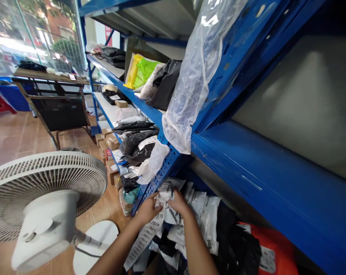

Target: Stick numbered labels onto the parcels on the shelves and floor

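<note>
Person's bare left hand (148, 210) pinches a long white paper strip of printed black numbers (150, 237) near its upper end, thumb on top; strip slants down and left, passing alongside the left forearm, numbers such as 3020 legible. Bare right hand (179, 203) is just beside it, fingers bent at white printed material between the hands; whether it grips the strip or a parcel, cannot tell.

Strip sits low, in front of the blue perforated metal shelf post (158, 172), over a pile of parcels. Pale grey plastic mailing bags with printed labels (209, 221) stand in a row right of the right hand; shiny black plastic bags (238, 244) next to them, then an orange-red plastic package with a white label (276, 248) farther right.

Crumpled clear plastic sheeting (194, 84) hangs along the blue shelf frame above the hands. Left side: white round floor fan (47, 214) on a wood-look floor (111, 206), black-backed metal-frame chair (61, 112) well behind it.
</note>
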Demonstrator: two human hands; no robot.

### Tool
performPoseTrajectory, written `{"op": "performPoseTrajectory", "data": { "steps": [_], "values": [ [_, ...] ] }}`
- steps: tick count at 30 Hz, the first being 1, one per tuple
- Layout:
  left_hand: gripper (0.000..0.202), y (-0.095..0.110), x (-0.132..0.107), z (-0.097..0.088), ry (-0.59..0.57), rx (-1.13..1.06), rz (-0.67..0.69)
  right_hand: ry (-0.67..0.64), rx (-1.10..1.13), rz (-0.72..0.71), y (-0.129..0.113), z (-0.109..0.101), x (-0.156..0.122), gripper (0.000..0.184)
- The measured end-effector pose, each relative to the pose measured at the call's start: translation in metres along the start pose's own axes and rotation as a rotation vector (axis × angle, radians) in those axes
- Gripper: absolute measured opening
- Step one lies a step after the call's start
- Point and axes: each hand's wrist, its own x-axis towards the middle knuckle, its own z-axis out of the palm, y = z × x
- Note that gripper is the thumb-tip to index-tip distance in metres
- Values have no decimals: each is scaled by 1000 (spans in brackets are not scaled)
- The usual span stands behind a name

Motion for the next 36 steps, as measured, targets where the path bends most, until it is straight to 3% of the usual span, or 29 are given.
{"op": "performPoseTrajectory", "data": {
  "steps": [4,7,9,11,14,17,19,24,28,36],
  "values": [
    [28,-14,-15,-10,62,-82,-20,70,-41,59,0,-10,-5,50],
    [37,-17,-20,-17,47,-300,-61,179,-103,76,-7,-18,-13,48],
    [43,-14,-21,-18,-10,-505,-79,343,-135,6,-14,-25,-23,44],
    [45,-7,-20,-16,-74,-642,-74,428,-84,-162,-20,-29,-35,32],
    [47,2,-18,-11,-70,-706,-82,242,107,-354,-25,-29,-53,20],
    [51,8,-14,-4,-14,-741,-115,-7,313,-238,-21,-22,-62,32],
    [51,9,-13,1,-4,-774,-124,-88,489,-122,-16,-18,-64,38],
    [50,13,-14,11,27,-816,-177,-15,747,-12,-18,-16,-61,41],
    [58,20,-15,19,44,-870,-244,57,791,22,-21,-16,-61,40],
    [57,17,-19,35,160,-849,-314,69,772,26,-7,-6,-68,38]
  ]
}}
